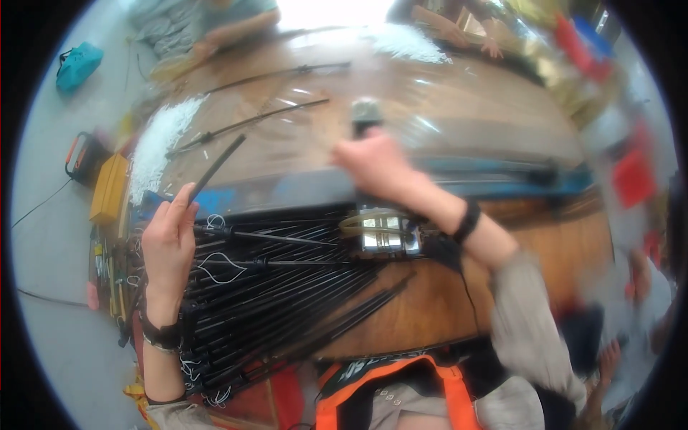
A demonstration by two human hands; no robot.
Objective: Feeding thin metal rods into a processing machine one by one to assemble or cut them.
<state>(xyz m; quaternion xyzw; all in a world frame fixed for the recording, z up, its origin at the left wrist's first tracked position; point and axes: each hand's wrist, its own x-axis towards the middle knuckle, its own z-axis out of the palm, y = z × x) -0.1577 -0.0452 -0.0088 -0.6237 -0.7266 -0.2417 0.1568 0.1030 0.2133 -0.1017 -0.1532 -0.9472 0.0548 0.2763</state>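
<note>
My left hand (168, 240) is closed round a thin black rod (218, 168), which slants up to the right over the table's edge. Farther right, my right hand (380, 165) is wrapped round a dark handle-like object with a pale grey top (366, 111); motion blur hides its exact kind. Below the two hands lies a thick heap of black rods (287, 287), some with white string loops (222, 266). A small metal-cased device (388, 233) with a yellowish band round it sits under my right forearm, its black cord hanging toward me.
On the far tabletop (287, 154) lie two long dark rods (258, 120). Piles of small white sticks (163, 143) are at the left edge and the far side (408, 44). Co-workers' hands (491, 39) show across the table. A yellow box (110, 188) stands at left.
</note>
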